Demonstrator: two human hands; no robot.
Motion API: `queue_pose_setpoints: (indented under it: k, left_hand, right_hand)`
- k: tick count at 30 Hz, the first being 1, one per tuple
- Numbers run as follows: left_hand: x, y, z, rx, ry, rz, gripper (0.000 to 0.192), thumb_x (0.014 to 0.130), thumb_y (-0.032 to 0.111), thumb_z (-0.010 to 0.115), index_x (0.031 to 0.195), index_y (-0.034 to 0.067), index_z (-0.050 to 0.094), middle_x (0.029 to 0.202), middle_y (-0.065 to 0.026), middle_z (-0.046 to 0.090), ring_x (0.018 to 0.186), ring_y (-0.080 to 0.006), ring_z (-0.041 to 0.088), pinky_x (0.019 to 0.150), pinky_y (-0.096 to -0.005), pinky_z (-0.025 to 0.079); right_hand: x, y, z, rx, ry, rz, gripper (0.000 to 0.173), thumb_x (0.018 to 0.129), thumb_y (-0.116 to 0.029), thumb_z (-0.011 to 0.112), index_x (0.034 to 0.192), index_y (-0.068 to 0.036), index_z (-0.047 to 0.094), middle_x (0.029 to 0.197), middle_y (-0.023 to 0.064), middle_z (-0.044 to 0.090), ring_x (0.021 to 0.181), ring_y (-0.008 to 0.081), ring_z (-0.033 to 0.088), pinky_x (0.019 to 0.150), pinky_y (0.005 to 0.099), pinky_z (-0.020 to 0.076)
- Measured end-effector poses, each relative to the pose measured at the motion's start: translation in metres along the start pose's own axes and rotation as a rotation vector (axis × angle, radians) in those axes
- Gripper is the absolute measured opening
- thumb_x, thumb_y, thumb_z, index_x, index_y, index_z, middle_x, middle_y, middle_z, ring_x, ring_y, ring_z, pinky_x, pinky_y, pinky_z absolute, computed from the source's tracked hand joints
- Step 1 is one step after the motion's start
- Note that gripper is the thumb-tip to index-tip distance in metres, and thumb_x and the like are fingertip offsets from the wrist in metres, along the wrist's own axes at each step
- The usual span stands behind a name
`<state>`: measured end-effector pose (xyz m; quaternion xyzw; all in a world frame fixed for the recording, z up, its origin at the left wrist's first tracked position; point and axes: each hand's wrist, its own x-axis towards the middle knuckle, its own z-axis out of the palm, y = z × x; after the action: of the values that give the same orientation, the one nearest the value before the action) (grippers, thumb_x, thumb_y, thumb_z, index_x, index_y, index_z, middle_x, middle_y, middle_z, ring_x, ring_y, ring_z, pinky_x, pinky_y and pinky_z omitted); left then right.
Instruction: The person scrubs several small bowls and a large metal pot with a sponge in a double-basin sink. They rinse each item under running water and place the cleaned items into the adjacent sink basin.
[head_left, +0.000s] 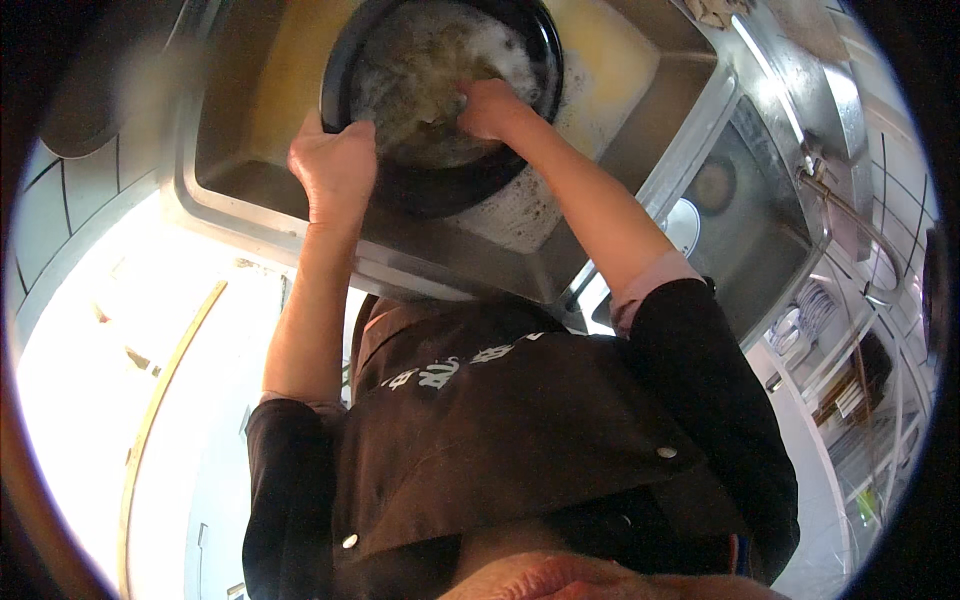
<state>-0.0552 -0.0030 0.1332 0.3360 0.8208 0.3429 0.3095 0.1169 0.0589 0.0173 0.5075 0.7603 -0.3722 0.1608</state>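
Note:
A large round black pan or wok (442, 184) sits tilted in a stainless steel sink basin (480, 266), with cloudy, foamy water inside it. My left hand (334, 161) grips the pan's rim at its left side, thumb over the edge. Inside the pan, my right hand (491, 109) is bent with its fingers curled at the water; something small may be between them, but I cannot tell what. Yellowish suds and dark specks lie on the basin floor around the pan.
A second steel basin (750, 202) adjoins on the right, with a white dish (682, 225) at its near left side. A curved metal faucet (855, 210) stands beyond. Stacked patterned dishes (814, 307) are on a rack at the far right. White wall tiles (90, 180) run along the left.

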Motion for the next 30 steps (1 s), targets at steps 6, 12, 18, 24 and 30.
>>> queue_pose_setpoints:
  k: [6, 12, 18, 24, 30]
  left_hand:
    - [-0.023, 0.030, -0.019, 0.282, 0.004, 0.499, 0.015, 0.067, 0.007, 0.064, 0.081, 0.001, 0.063, 0.073, -0.0154, 0.061, 0.063, -0.0274, 0.058, 0.061, -0.0332, 0.047]
    - [-0.034, 0.043, -0.042, 0.394, 0.066, 0.985, 0.013, 0.059, 0.007, 0.062, 0.066, 0.007, 0.051, 0.065, -0.0104, 0.046, 0.055, -0.0307, 0.049, 0.049, -0.0368, 0.041]
    - [-0.045, 0.055, -0.083, 0.513, 0.008, 1.305, 0.022, 0.044, 0.008, 0.059, 0.055, 0.010, 0.040, 0.059, -0.0066, 0.030, 0.048, -0.0250, 0.037, 0.041, -0.0365, 0.028]
    - [-0.056, 0.061, -0.102, 0.483, -0.029, 1.417, 0.023, 0.050, 0.014, 0.058, 0.057, 0.013, 0.035, 0.059, -0.0052, 0.025, 0.047, -0.0208, 0.036, 0.039, -0.0327, 0.026]
    - [-0.045, 0.061, -0.125, 0.444, 0.036, 1.319, 0.026, 0.042, 0.006, 0.059, 0.058, 0.011, 0.040, 0.061, -0.0063, 0.030, 0.050, -0.0242, 0.038, 0.042, -0.0350, 0.028]
  right_hand:
    - [-0.079, 0.007, -0.028, 0.539, 0.038, 0.194, 0.050, 0.079, -0.019, 0.065, 0.128, -0.012, 0.055, 0.103, 0.0228, 0.066, 0.089, 0.0332, 0.067, 0.079, 0.0434, 0.0549]
    - [-0.107, 0.030, -0.013, 0.270, 0.228, 0.141, 0.049, 0.076, -0.026, 0.073, 0.120, -0.009, 0.059, 0.110, 0.0189, 0.063, 0.101, 0.0308, 0.062, 0.089, 0.0394, 0.0493]
    - [-0.098, 0.046, -0.032, 1.164, 0.674, -0.140, 0.051, 0.076, -0.013, 0.076, 0.123, -0.004, 0.058, 0.119, 0.0118, 0.064, 0.110, 0.0249, 0.061, 0.096, 0.0352, 0.0469]
    - [-0.113, 0.036, -0.045, 0.868, 0.828, -0.312, 0.045, 0.076, -0.008, 0.073, 0.120, -0.005, 0.062, 0.119, 0.0118, 0.065, 0.112, 0.0253, 0.061, 0.098, 0.0349, 0.0455]
    - [-0.113, 0.038, -0.043, 0.508, 0.456, 0.158, 0.040, 0.084, -0.009, 0.066, 0.124, -0.005, 0.061, 0.113, 0.0096, 0.065, 0.102, 0.0205, 0.061, 0.090, 0.0303, 0.0467]
